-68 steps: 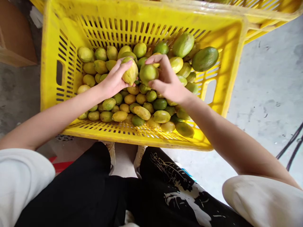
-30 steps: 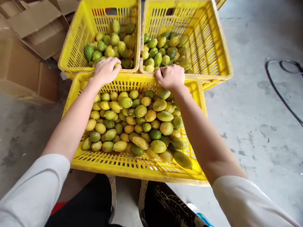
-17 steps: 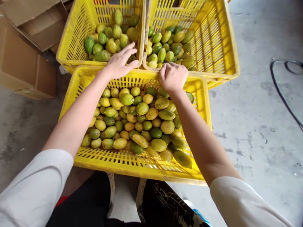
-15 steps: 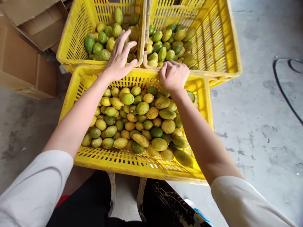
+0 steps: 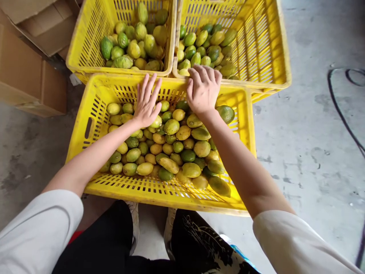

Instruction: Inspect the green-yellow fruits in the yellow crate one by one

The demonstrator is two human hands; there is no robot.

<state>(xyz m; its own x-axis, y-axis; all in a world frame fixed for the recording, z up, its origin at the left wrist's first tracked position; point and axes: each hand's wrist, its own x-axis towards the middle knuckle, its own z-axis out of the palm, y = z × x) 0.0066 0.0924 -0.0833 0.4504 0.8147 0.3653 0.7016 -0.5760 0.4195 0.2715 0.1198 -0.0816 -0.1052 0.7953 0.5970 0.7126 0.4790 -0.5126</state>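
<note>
The near yellow plastic crate (image 5: pixel 159 196) holds many lemon-like fruits (image 5: pixel 171 126), green to yellow, round or elongated. My left hand (image 5: pixel 146 104) is palm down over the fruits at the crate's far side, fingers stretched out and slightly apart, with nothing gripped. Fruits lie just under and beside its palm; whether it touches them is unclear. My right hand (image 5: pixel 203 89) is closed over the near crate's far rim, where that rim meets the crate behind. Its fingertips are hidden beyond the rim. A larger green fruit (image 5: pixel 226 113) lies beside my right wrist.
Behind stand two more yellow crates, the left one (image 5: pixel 119 71) and the right one (image 5: pixel 256 85), each partly filled with similar fruits. Cardboard boxes (image 5: pixel 23 76) stand at the left. A black cable (image 5: pixel 339 108) lies on the concrete floor at the right.
My left hand has moved back from over the far left crate to above the near crate's fruits. My right hand stays at the rim. The view has shifted slightly.
</note>
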